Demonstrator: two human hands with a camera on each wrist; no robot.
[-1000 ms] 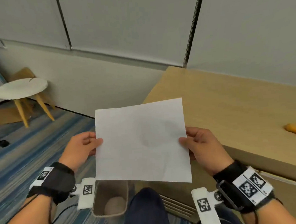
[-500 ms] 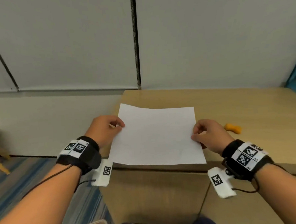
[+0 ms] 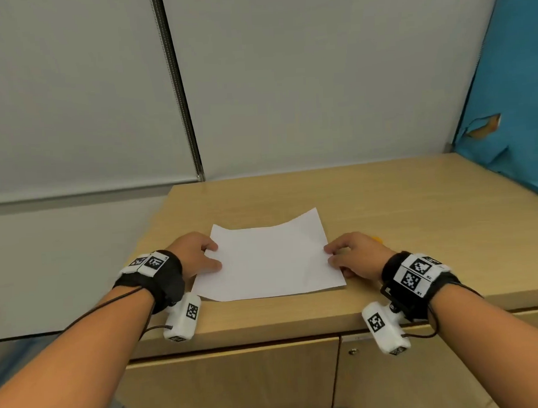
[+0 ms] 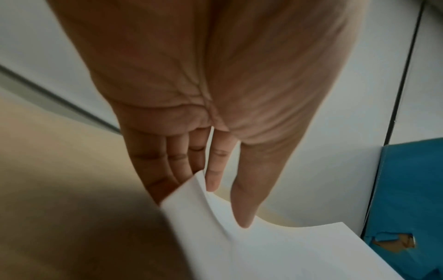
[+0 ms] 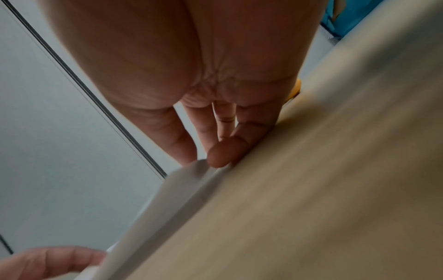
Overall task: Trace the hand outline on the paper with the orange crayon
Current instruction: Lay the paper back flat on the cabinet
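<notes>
Paper (image 3: 269, 260) flat-ish on the wooden worktop (image 3: 418, 214), center of the head view, long axis running left to right across the frame, short edges facing each hand. Plain white, blank on the side showing, far edge bowed up a little with the far right corner lifted. Near edge sitting close to the worktop's front lip.

Left hand (image 3: 195, 254) at the left short edge, thumb on top of the sheet and fingers curled at the edge, so pinching it. Left wrist view backs that up: thumb tip (image 4: 244, 217) pressed on the white surface, other fingers (image 4: 167, 170) tucked behind the raised corner, sheet curving up between them.

Right hand (image 3: 354, 255) at the right short edge, same deal, thumb and fingertips closed on the paper's edge. Right wrist view pretty blurry, but thumb (image 5: 182, 142) over the sheet's edge and a curled finger (image 5: 227, 151) down against the worktop right beside it.

Orange crayon (image 3: 376, 239) mostly hidden behind the right hand in the head view, just a small orange bit poking out on the far side of the knuckles, lying on the worktop, not touched. Which way it points, can't tell. Also a sliver of orange (image 5: 296, 91) past the hand in the right wrist view.

Blue panel (image 3: 514, 97) with a torn spot at the upper right, grey wall behind.
</notes>
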